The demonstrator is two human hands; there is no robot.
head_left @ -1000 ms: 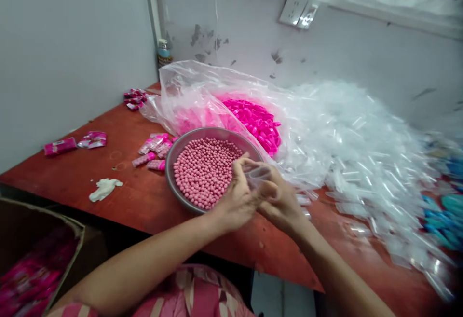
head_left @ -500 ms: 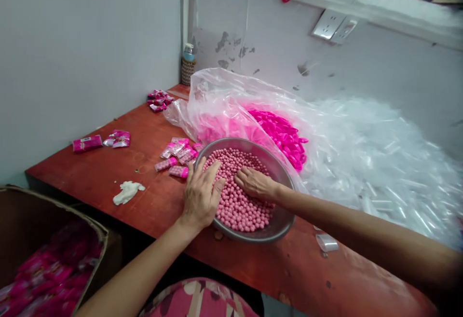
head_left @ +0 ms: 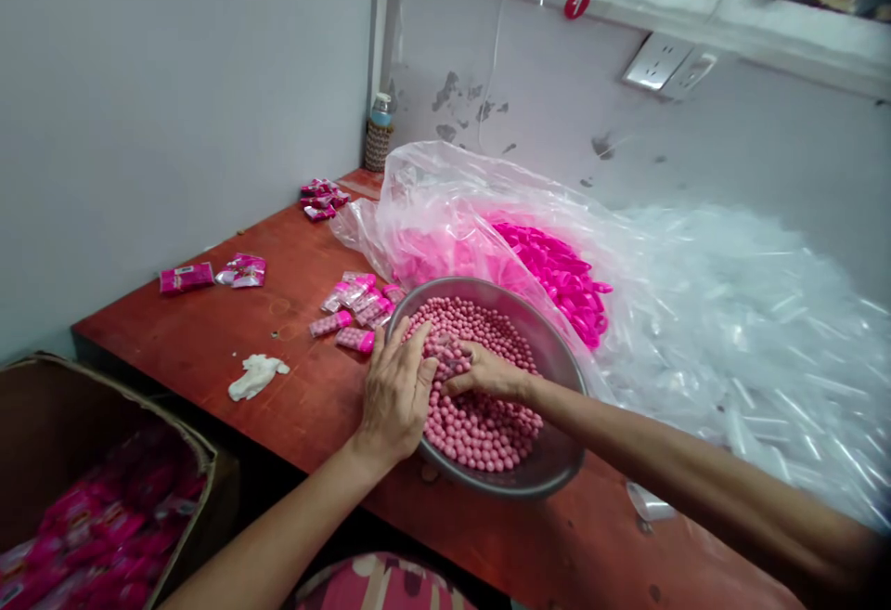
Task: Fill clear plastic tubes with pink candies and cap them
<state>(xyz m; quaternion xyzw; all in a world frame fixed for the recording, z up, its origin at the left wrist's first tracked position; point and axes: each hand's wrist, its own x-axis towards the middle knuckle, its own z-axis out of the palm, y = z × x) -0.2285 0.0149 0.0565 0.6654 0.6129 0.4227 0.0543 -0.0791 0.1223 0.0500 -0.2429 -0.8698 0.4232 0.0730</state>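
Note:
A grey metal bowl (head_left: pixel 565 461) full of round pink beads (head_left: pixel 480 429) stands on the red table. My left hand (head_left: pixel 396 392) lies over the bowl's left rim, fingers stretched out and thumb apart, its fingertips over the beads. Inside the bowl, my right hand (head_left: pixel 487 373) has thumb and fingers closed around a small clear plastic bottle (head_left: pixel 447 356) with pink beads in it. The bottle's lower part is hard to tell from the beads around it. Just left of the bowl lie several filled bottles with pink caps (head_left: pixel 355 341).
Behind the bowl, a clear plastic bag (head_left: pixel 432 164) holds bright pink caps (head_left: pixel 557 276). A heap of clear empty bottles (head_left: pixel 752 341) covers the right side. Pink packets (head_left: pixel 187 278) and a white crumpled scrap (head_left: pixel 257 376) lie leftward. A cardboard box (head_left: pixel 209 475) of pink packets stands lower left.
My right hand has come up from among the beads, and a bead-filled clear bottle now shows in its fingers. My left hand stays at the rim. The whole view has shifted slightly.

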